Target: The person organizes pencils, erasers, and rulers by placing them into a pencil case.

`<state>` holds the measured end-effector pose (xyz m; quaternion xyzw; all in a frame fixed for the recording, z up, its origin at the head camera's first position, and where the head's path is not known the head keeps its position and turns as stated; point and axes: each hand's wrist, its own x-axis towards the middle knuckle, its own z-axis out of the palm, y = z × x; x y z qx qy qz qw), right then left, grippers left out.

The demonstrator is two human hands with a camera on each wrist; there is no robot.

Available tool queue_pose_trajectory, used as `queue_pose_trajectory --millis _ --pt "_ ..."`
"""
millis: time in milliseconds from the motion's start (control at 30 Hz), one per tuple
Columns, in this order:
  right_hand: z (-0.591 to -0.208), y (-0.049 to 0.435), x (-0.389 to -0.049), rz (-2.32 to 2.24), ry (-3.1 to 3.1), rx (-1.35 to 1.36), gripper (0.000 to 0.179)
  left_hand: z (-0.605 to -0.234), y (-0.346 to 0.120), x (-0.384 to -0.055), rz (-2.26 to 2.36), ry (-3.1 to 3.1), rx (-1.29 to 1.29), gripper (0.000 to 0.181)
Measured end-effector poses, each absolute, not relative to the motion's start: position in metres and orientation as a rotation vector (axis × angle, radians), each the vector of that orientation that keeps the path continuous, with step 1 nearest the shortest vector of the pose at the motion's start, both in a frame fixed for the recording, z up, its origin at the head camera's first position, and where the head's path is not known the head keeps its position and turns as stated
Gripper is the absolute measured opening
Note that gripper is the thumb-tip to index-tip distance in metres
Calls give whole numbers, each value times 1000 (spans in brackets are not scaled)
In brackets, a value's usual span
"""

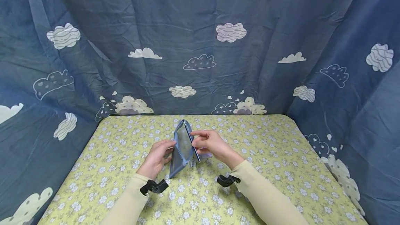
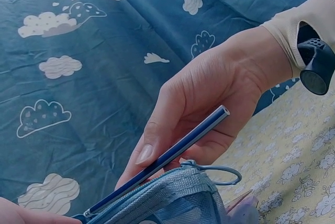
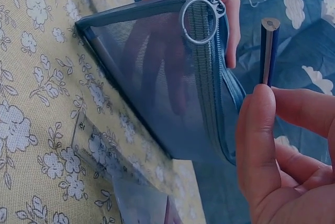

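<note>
A blue mesh pencil pouch (image 1: 176, 165) stands on the table, its zipped mouth spread wide. My left hand (image 1: 156, 156) holds it from the left; through the mesh in the right wrist view, the fingers show against its far side. Between thumb and fingers, my right hand (image 1: 214, 146) pinches a dark blue pencil (image 2: 180, 148) with silver stripes. The pencil lies slanted along the right rim of the mouth, its flat unsharpened end (image 3: 270, 24) pointing toward me. A ring pull (image 3: 200, 21) hangs at the near end of the zip.
Beside the pouch, a clear ruler (image 3: 97, 148) rests on the flowered yellow tablecloth (image 1: 250, 190). A translucent purplish item (image 3: 138, 203) is next to it, partly under my right hand. Blue cloud-print curtain (image 1: 175, 44) closes off the back and sides.
</note>
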<state>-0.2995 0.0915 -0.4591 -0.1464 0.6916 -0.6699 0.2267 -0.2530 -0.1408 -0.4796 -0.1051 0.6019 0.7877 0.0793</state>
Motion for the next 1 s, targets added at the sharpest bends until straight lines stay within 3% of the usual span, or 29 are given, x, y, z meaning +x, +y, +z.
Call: queue_pose_trajectory --millis 1000 --pt "-452 67 -300 -1841 1947 -322 50 -476 -138 -252 2396 1804 -342 11"
